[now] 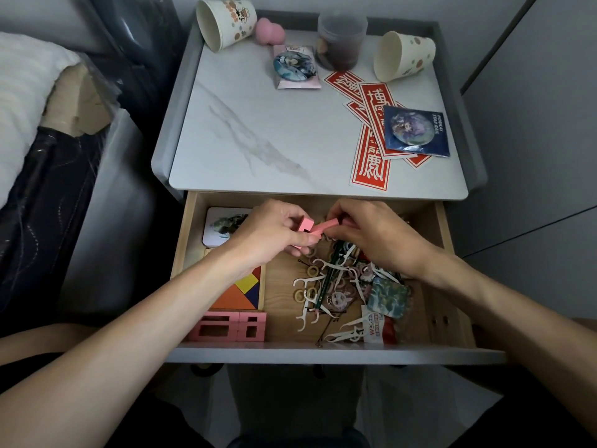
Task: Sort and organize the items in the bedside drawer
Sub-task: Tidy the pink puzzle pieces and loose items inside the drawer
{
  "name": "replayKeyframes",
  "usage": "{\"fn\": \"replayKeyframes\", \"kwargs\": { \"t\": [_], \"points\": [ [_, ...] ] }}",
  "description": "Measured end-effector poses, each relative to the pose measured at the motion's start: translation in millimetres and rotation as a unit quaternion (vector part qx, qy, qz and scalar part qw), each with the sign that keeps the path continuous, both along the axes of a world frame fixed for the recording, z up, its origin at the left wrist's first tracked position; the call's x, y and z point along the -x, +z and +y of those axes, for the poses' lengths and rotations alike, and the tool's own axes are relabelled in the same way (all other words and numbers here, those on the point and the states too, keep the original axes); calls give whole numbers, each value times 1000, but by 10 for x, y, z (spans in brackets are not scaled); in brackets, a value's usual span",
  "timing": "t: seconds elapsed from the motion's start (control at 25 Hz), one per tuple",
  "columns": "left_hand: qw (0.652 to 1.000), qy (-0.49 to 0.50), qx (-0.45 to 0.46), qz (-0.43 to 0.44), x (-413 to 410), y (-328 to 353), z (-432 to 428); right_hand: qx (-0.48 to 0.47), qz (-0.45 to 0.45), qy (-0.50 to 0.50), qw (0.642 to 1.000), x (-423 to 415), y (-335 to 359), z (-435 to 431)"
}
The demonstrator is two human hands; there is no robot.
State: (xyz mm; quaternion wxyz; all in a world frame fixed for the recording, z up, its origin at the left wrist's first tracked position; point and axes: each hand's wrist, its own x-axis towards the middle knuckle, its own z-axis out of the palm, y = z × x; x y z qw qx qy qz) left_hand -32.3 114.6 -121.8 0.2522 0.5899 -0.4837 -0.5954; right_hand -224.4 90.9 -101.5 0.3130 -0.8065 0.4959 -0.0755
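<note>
The wooden drawer of the bedside table stands pulled out. Above its back half, my left hand grips a pink block and my right hand pinches a second pink block piece; the two pieces meet between my hands. Other pink blocks lie in the front left corner beside a coloured tangram tray. A heap of white floss picks, rings, a green pencil and small packets fills the middle and right of the drawer.
On the marble top stand two tipped paper cups, a dark jar, a pink object, two badge packets and red stickers. A picture card lies in the drawer's back left. A bed is at the left.
</note>
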Motion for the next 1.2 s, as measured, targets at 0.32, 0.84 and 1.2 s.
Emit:
{"fn": "replayKeyframes", "kwargs": {
  "t": [0.32, 0.84, 1.2],
  "points": [
    [995, 20, -40, 91, 22, 104, 6, -352, -226, -170, 892, 37, 117, -38],
    [997, 12, -45, 64, 30, 63, 36, -351, -338, -204, 849, 43, 87, -57],
    [989, 87, -19, 120, 19, 71, 13, -317, -310, -237, 865, 4, -9, 11]
  ]
}}
